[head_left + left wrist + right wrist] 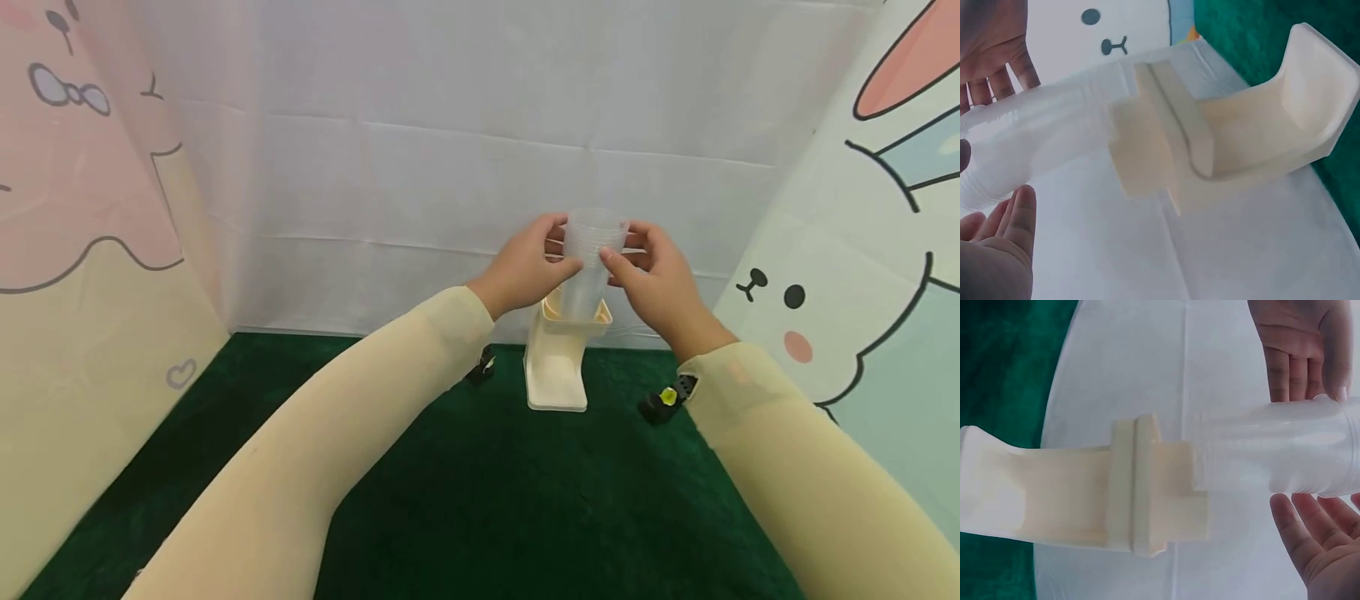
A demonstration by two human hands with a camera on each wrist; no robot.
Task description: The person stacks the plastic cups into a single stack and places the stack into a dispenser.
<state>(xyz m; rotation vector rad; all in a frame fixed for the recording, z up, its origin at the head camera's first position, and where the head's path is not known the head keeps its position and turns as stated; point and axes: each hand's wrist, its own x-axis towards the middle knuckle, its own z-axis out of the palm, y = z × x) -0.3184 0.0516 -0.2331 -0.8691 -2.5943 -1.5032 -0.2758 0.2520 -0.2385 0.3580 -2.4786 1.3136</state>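
Note:
A stack of clear plastic cups [583,292] stands upright at the top of a cream-coloured holder [553,371]. My left hand [525,262] holds the stack from the left, thumb toward me and fingers around the far side. From the right, my right hand [654,279] grips it near the rims, its thumb across the front. In the right wrist view, the lower end of the cups [1254,450] overlaps the holder's raised top [1179,494]. How deep the cups sit in it, I cannot tell. The left wrist view shows both hands on opposite sides of the cups [1047,140].
The holder's base rests on a dark green cloth [480,492], near a white fabric backdrop [420,183]. Cartoon-printed panels [817,275] rise at both sides. Black wrist straps with devices [663,404] show below the sleeves.

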